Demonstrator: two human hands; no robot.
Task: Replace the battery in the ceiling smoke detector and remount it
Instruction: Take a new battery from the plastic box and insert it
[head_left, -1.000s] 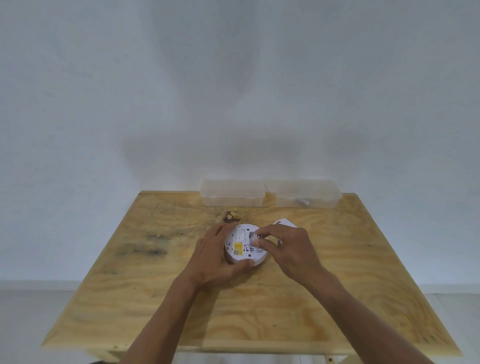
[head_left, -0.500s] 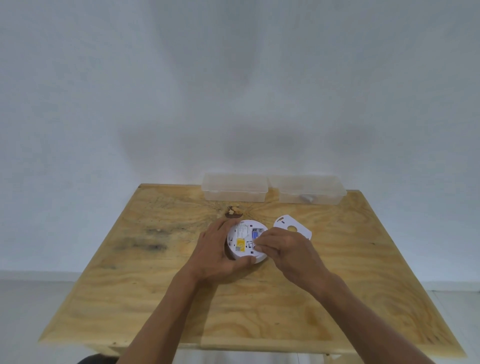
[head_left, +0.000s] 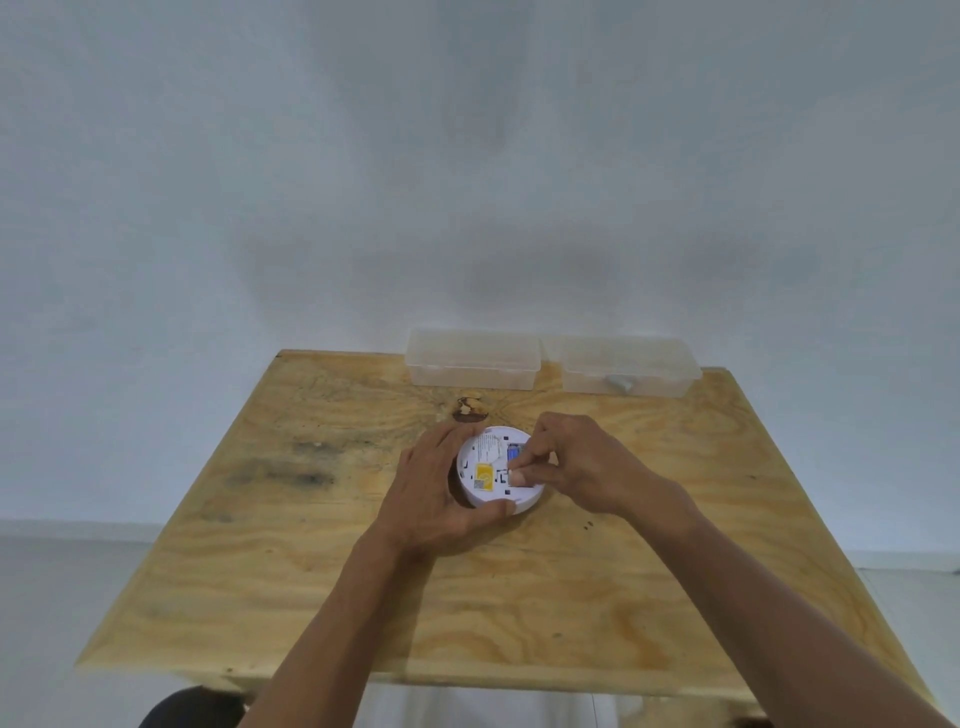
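Note:
A round white smoke detector (head_left: 488, 470) lies back side up in the middle of the wooden table (head_left: 322, 571), with a yellow label on it. My left hand (head_left: 431, 493) wraps around its left and near rim. A blue battery (head_left: 514, 451) shows in the detector's open compartment. The fingertips of my right hand (head_left: 576, 467) pinch at the battery from the right. The white mounting plate seen earlier is hidden behind my right hand.
Two clear plastic boxes stand at the table's far edge: the left box (head_left: 472, 358) and the right box (head_left: 628, 366), which holds a small grey object (head_left: 618, 383). A dark knot (head_left: 470, 408) marks the wood behind the detector. A white wall rises behind.
My right hand's fingers have shifted onto the blue battery in the compartment, and the hand now covers the mounting plate. The left hand keeps its hold on the detector.

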